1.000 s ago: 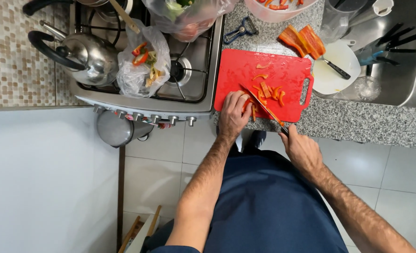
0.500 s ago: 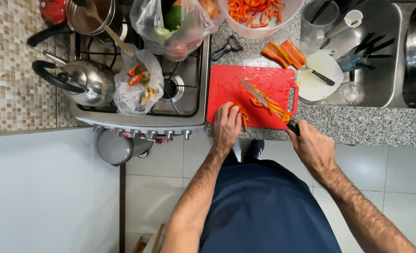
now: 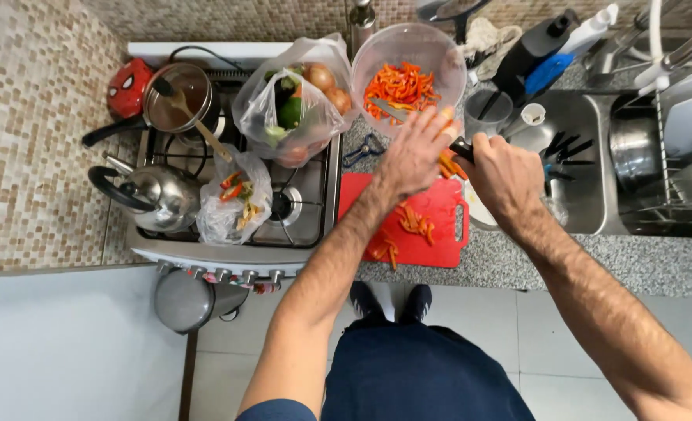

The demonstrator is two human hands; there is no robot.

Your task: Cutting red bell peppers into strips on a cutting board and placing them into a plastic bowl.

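My left hand [image 3: 414, 153] is lifted over the near rim of a clear plastic bowl [image 3: 369, 58] that holds red pepper strips [image 3: 400, 86]. It presses a few cut pepper strips [image 3: 450, 165] against the blade of a knife [image 3: 390, 111], whose tip reaches into the bowl. My right hand [image 3: 506, 176] grips the knife's black handle just right of the left hand. Below both hands lies a red cutting board [image 3: 438, 249] with a few loose pepper strips [image 3: 414, 221] left on it.
A gas stove [image 3: 303, 214] on the left carries a kettle [image 3: 157, 195], a pot with a wooden spoon [image 3: 178, 97] and two plastic bags, one of vegetables [image 3: 291, 109], one of scraps [image 3: 235, 204]. A sink [image 3: 595, 164] and dish rack stand at the right. A metal bin [image 3: 190, 300] sits below the stove.
Both hands have risen from the cutting board to the bowl behind it, carrying pepper strips on the knife blade. The camera view has shifted upward and closer.
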